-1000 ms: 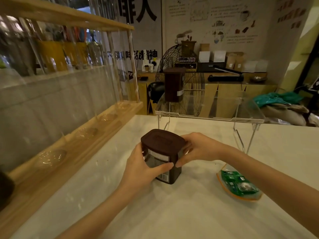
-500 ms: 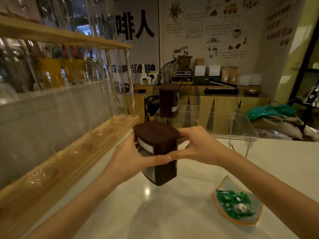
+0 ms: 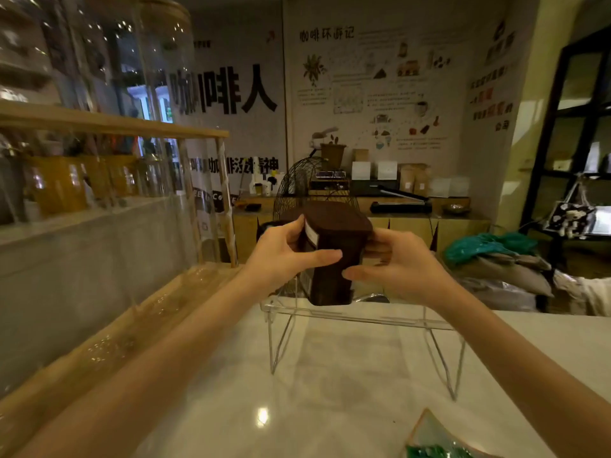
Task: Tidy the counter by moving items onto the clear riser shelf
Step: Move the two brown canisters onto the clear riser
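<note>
A dark brown lidded canister with a white label is held between both hands, its base at the top of the clear riser shelf. My left hand grips its left side and my right hand grips its right side. I cannot tell whether the base touches the shelf. The second brown canister seen earlier on the shelf is hidden behind the held one and my left hand. The riser stands on thin wire legs on the white counter.
A small dish with green packets lies at the counter's near right edge. A wooden rack with clear panels and glass jars runs along the left. A wire fan and a cluttered back counter stand beyond the riser.
Both hands lifted the brown canister off the counter and carried it forward and up to the riser shelf. The view tilted up, so the dish slid to the bottom edge.
</note>
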### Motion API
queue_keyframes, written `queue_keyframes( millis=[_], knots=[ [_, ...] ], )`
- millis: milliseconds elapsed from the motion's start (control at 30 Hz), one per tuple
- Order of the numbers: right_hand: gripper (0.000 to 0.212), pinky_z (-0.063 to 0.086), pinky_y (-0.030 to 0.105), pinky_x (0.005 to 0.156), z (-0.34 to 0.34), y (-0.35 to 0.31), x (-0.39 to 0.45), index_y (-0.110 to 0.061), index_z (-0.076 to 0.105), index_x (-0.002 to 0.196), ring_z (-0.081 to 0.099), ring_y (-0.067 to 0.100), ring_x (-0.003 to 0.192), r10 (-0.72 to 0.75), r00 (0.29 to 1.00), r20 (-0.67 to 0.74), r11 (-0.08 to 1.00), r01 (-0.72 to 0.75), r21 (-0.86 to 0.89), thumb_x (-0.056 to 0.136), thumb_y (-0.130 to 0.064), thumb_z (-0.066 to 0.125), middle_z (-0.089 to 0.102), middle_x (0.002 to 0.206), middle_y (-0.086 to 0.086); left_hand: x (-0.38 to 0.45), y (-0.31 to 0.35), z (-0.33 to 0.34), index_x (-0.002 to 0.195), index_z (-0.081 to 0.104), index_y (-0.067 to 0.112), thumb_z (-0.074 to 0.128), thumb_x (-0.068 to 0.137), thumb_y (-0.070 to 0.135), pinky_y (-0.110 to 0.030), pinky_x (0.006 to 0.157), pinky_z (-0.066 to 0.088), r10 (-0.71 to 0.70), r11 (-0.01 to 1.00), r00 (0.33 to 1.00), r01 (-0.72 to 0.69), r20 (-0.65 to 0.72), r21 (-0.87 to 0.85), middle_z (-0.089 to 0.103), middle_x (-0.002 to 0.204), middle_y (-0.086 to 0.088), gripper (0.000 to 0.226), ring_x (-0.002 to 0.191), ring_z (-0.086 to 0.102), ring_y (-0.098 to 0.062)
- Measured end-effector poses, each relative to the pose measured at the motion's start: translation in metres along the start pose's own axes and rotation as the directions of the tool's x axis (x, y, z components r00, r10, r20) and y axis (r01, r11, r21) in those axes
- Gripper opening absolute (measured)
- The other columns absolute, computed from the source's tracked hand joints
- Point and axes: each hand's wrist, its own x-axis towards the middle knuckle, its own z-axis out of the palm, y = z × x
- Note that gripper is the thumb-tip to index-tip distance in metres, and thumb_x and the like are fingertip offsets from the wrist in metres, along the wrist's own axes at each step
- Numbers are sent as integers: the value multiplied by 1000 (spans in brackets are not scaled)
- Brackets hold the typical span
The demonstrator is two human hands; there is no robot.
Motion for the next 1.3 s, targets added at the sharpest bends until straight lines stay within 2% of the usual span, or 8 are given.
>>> queue_keyframes(
  millis=[133, 200, 333, 500, 633, 800, 967, 1300],
  knots=[
    [49, 45, 5, 65, 2, 27, 12, -24, 62, 109, 57, -13, 81, 22, 994, -105, 997, -29, -68, 63, -22, 80, 62, 84, -25, 25, -19, 15, 124, 52, 20, 77, 63, 34, -39, 91, 53, 52, 994, 998, -48, -32, 103, 68, 113, 0, 67, 104, 62, -11],
    [49, 48, 11, 71, 3, 38, 21, -22, 61, 111, 60, -6, 84, 41, 992, -120, 996, -50, -77, 65, -21, 79, 64, 89, -19, 37, -28, 22, 123, 53, 16, 75, 67, 31, -41, 90, 53, 57, 989, 996, -47, -68, 144, 68, 113, -4, 62, 104, 62, -13],
    [50, 50, 29, 82, 8, 55, 36, -19, 59, 115, 62, 12, 95, 80, 985, -155, 988, -99, -118, 67, -19, 77, 68, 102, -4, 52, -41, 31, 115, 60, 17, 75, 68, 30, -27, 81, 54, 88, 980, 984, -58, -156, 190, 68, 100, 6, 51, 92, 63, -6],
    [51, 48, 28, 80, 12, 69, 49, -18, 59, 114, 60, 11, 93, 105, 982, -156, 977, -131, -170, 67, -21, 77, 69, 107, -1, 62, -54, 36, 110, 64, 19, 73, 71, 26, -20, 77, 51, 71, 984, 983, -41, -168, 175, 68, 93, 8, 41, 87, 62, -2],
    [51, 52, 31, 79, 14, 73, 55, -17, 59, 113, 64, 16, 90, 124, 980, -157, 972, -152, -179, 66, -25, 78, 69, 104, 0, 67, -61, 33, 108, 65, 17, 73, 71, 26, -2, 65, 47, 61, 985, 982, -30, -182, 169, 69, 92, 6, 39, 78, 58, 9],
    [47, 54, 28, 70, 18, 76, 54, -16, 62, 108, 64, 14, 79, 110, 966, -232, 965, -160, -210, 66, -31, 77, 69, 91, -1, 69, -59, 34, 103, 67, 12, 75, 69, 23, 3, 59, 43, 105, 970, 960, -40, -261, 241, 68, 84, 4, 37, 68, 52, 15],
    [43, 58, 39, 74, 22, 75, 50, -13, 59, 107, 66, 19, 81, 73, 967, -244, 940, -149, -306, 72, -34, 72, 71, 95, 7, 71, -54, 40, 102, 67, 9, 74, 70, 23, -24, 72, 56, 105, 954, 945, -8, -311, 298, 73, 92, -8, 36, 81, 65, -9],
    [30, 54, 41, 79, 28, 70, 47, -7, 48, 119, 63, 29, 94, 122, 979, -166, 929, -172, -329, 90, -17, 51, 66, 107, 15, 76, -54, 53, 102, 65, 7, 65, 80, 26, -37, 76, 56, 138, 901, 926, 29, -351, 432, 72, 94, -15, 29, 89, 66, -25]
  ],
)
